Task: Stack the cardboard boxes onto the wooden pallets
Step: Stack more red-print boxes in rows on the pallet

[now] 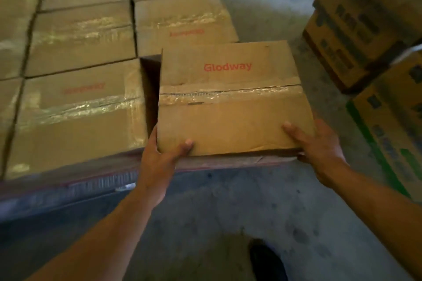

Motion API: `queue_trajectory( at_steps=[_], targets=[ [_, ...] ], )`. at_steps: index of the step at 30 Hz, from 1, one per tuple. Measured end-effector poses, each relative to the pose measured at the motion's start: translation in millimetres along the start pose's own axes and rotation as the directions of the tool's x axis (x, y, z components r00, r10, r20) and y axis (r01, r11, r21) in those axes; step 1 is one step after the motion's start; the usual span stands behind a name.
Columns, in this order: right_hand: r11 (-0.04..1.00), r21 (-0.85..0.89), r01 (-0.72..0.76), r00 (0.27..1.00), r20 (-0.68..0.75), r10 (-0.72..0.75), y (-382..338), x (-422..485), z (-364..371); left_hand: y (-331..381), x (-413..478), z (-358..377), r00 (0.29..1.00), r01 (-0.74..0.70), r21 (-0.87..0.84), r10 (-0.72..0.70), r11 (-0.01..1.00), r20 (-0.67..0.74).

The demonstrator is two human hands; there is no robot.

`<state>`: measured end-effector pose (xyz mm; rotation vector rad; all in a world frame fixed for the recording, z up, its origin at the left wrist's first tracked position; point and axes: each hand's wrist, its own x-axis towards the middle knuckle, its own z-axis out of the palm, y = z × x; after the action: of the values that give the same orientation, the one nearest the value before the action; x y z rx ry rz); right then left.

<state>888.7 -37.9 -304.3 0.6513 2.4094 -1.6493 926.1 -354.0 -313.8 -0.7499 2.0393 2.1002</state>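
A taped brown cardboard box (230,102) printed "Glodway" in red sits at the near right corner of the stack, a narrow dark gap left of it. My left hand (163,155) grips its near left corner, thumb on top and fingers under the edge. My right hand (317,146) holds the near right corner with the thumb lying on the lid. Several identical taped boxes (77,116) fill the layer to the left and behind. The pallet itself is hidden under them; only a dark wrapped front edge (68,191) shows.
A separate pile of printed cartons (365,23) stands at the right, with a green-marked carton (392,134) nearer me. Grey concrete floor (262,212) lies between the two stacks. My dark shoe (265,262) is at the bottom.
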Motion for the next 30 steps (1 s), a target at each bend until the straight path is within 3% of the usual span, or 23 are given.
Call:
queue_trajectory(
  at_steps=[3, 6, 10, 13, 18, 25, 30],
  targets=[
    [1.0, -0.017, 0.023, 0.995, 0.095, -0.022, 0, 28, 12, -20, 1, 1, 0.994, 0.032, -0.056, -0.038, 0.998, -0.103],
    [0.997, -0.047, 0.057, 0.989, 0.136, -0.05, 1, 60, 32, -33, 11, 13, 0.952, -0.01, -0.014, 0.005, 1.0, -0.307],
    [0.995, -0.044, 0.087, 0.987, 0.14, -0.08, 14, 90, 53, -41, 29, 32, 0.819, 0.049, 0.208, 0.08, 0.977, -0.568],
    [0.995, -0.055, 0.081, 0.985, 0.156, -0.072, 26, 92, 63, -42, 37, 41, 0.727, 0.076, 0.235, 0.108, 0.969, -0.678],
    [0.992, -0.07, 0.103, 0.992, 0.084, -0.097, 22, 96, 73, -41, 49, 38, 0.709, 0.031, 0.294, 0.186, 0.955, -0.68],
    [0.955, -0.265, 0.135, 0.99, 0.072, -0.12, 13, 98, 74, -33, 53, 31, 0.758, 0.137, 0.383, 0.153, 0.913, -0.634],
    [0.912, -0.405, 0.064, 0.996, 0.087, -0.031, -1, 93, 76, -10, 53, 22, 0.812, 0.27, 0.585, 0.145, 0.765, -0.565]
  ],
)
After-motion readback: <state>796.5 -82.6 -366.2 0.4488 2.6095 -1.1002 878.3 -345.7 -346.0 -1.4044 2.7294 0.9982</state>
